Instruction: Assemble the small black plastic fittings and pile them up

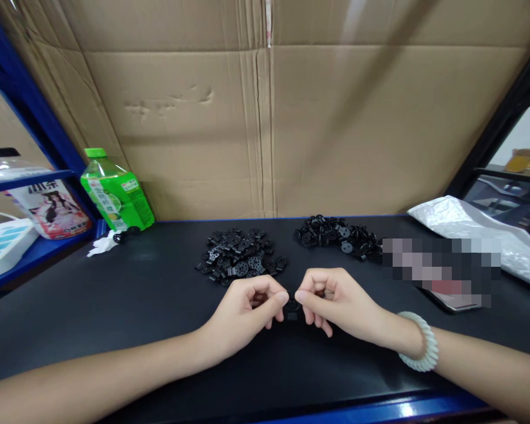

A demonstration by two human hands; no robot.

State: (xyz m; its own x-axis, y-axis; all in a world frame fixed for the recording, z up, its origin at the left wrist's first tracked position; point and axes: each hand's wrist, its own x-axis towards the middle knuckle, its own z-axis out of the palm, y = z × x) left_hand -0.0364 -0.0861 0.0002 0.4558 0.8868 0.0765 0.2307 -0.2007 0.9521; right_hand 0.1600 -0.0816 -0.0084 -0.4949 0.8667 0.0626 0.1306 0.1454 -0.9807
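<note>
Between my two hands, over the black tabletop [159, 306], is a small round black plastic part [292, 306] with a short tab pointing toward me. My left hand [251, 303] pinches its left side between thumb and forefinger. On the other side, the thumb and forefinger of my right hand [333, 303] grip it too. My fingertips cover much of its upper edge. Behind my left hand lies a pile of round black parts with holes and tabs [238, 253]. Farther right sits a second pile of black disc-like parts [335, 235].
A green drink bottle [117, 197] stands at the back left beside a crumpled tissue [103, 244]. Another bottle [53, 206] and a white box [4, 247] occupy the blue shelf. A phone [459, 301], partly blurred out, and a silver bag [481, 235] lie right. Cardboard [194, 135] walls the back.
</note>
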